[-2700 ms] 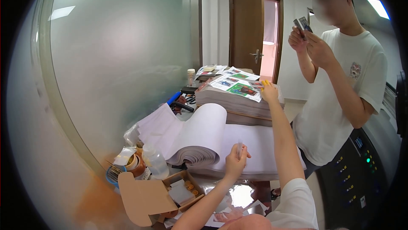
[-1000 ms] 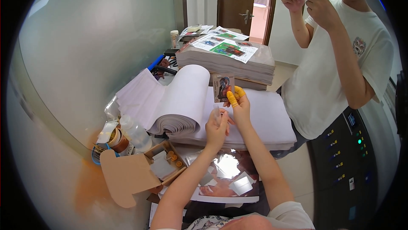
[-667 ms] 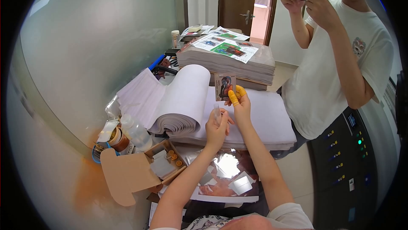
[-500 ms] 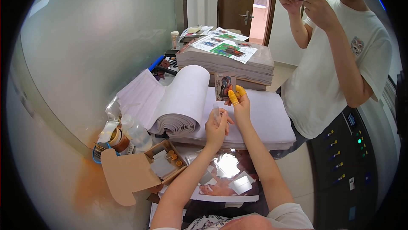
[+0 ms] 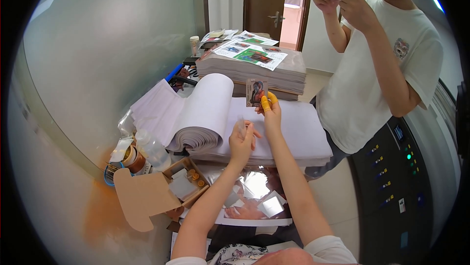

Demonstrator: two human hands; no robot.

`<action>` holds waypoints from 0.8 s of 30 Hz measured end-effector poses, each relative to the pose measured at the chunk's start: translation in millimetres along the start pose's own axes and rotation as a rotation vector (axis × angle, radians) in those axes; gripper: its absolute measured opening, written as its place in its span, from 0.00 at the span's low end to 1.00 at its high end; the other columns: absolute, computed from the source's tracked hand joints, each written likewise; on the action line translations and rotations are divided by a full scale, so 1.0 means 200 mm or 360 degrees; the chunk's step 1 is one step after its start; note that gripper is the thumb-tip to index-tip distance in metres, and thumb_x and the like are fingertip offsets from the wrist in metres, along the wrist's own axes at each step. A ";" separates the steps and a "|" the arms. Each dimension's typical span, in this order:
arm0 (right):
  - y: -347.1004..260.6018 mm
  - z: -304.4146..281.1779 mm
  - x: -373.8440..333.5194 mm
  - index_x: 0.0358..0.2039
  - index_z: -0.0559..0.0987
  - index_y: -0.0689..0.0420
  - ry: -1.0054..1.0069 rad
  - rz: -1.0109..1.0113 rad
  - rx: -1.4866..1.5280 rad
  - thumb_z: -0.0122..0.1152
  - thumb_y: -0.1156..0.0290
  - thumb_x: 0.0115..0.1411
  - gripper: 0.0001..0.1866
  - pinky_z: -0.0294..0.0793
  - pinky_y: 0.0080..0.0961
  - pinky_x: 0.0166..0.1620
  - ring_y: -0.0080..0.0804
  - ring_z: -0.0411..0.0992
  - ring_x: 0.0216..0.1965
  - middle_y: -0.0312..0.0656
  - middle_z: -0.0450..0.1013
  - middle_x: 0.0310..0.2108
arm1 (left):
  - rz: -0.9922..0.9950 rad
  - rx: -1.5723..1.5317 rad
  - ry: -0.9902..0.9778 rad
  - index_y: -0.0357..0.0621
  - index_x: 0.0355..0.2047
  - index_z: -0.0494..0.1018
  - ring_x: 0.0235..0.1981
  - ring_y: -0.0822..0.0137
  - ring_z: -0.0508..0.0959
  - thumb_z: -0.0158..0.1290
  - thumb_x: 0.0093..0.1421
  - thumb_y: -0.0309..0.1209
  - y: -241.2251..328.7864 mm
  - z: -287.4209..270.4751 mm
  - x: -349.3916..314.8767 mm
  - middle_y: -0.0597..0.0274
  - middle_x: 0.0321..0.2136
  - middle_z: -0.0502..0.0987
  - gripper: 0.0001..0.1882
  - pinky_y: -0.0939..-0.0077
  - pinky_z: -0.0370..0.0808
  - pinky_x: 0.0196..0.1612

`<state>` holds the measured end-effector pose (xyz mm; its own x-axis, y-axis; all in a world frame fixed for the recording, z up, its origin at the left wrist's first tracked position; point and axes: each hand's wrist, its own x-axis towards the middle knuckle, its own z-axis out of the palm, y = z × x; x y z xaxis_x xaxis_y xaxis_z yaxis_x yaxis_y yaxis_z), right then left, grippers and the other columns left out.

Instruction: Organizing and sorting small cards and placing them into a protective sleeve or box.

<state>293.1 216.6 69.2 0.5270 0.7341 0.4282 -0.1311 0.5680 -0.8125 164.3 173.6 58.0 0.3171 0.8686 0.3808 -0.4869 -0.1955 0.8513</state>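
My right hand (image 5: 272,114), with yellow finger covers on thumb and finger, pinches an illustrated card (image 5: 256,93) by its lower right edge. The card stands upright with its picture side toward me. Lower and to the left, my left hand (image 5: 241,143) is closed on a small clear plastic sleeve (image 5: 241,126), which sticks up from the fingers. Both hands are over a stack of large white sheets (image 5: 296,130). Loose clear and silvery pieces (image 5: 272,206) lie on a glossy sheet nearer to me.
A thick curled roll of sheets (image 5: 208,111) lies left of my hands. Beyond is a tall paper stack (image 5: 264,71) with printed sheets. An open cardboard box (image 5: 147,194) and a clear bottle (image 5: 154,152) stand at left. A co-worker (image 5: 377,74) at right holds up a card.
The whole view has shifted slightly, moving the scene a little left. My left hand and sleeve have drawn slightly away from the card. Both hands keep their hold.
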 end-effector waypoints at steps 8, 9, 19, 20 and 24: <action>-0.02 -0.01 -0.01 0.46 0.70 0.57 0.0117 0.0125 0.0066 0.47 0.66 0.65 0.13 0.68 0.16 0.29 0.20 0.68 0.24 0.34 0.69 0.25 | -0.0016 0.0013 0.0042 0.41 0.37 0.64 0.11 0.82 0.62 0.45 0.64 0.29 0.02 0.01 0.00 0.60 0.19 0.73 0.06 0.87 0.58 0.13; -0.02 -0.01 -0.01 0.46 0.70 0.57 0.0112 0.0120 0.0067 0.47 0.66 0.65 0.13 0.68 0.16 0.29 0.20 0.68 0.24 0.34 0.69 0.25 | -0.0009 0.0012 0.0042 0.41 0.37 0.64 0.11 0.82 0.62 0.45 0.64 0.29 0.02 0.01 -0.01 0.60 0.19 0.73 0.06 0.87 0.58 0.13; -0.03 -0.01 0.00 0.46 0.71 0.56 0.0133 0.0219 0.0101 0.46 0.64 0.65 0.13 0.68 0.15 0.27 0.19 0.68 0.23 0.33 0.69 0.25 | -0.0001 -0.0016 0.0032 0.41 0.37 0.64 0.11 0.82 0.62 0.45 0.63 0.29 -0.01 0.00 0.00 0.60 0.19 0.73 0.06 0.88 0.58 0.13; -0.03 -0.01 0.00 0.47 0.71 0.57 0.0160 0.0231 0.0098 0.46 0.64 0.65 0.14 0.68 0.14 0.26 0.19 0.68 0.22 0.33 0.70 0.25 | -0.0017 -0.0018 0.0034 0.41 0.37 0.64 0.11 0.82 0.62 0.45 0.63 0.29 -0.01 0.00 0.00 0.60 0.19 0.73 0.06 0.88 0.58 0.13; -0.04 0.00 -0.01 0.47 0.71 0.57 0.0160 0.0233 0.0092 0.46 0.64 0.65 0.14 0.68 0.14 0.26 0.19 0.68 0.22 0.33 0.70 0.25 | -0.0009 -0.0018 0.0030 0.41 0.37 0.65 0.11 0.82 0.62 0.45 0.63 0.29 0.01 0.01 -0.01 0.60 0.19 0.73 0.05 0.88 0.58 0.13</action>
<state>293.7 209.9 75.4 0.5796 0.7713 0.2632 -0.2592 0.4807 -0.8377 164.0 171.7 59.9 0.3042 0.8782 0.3690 -0.4945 -0.1855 0.8492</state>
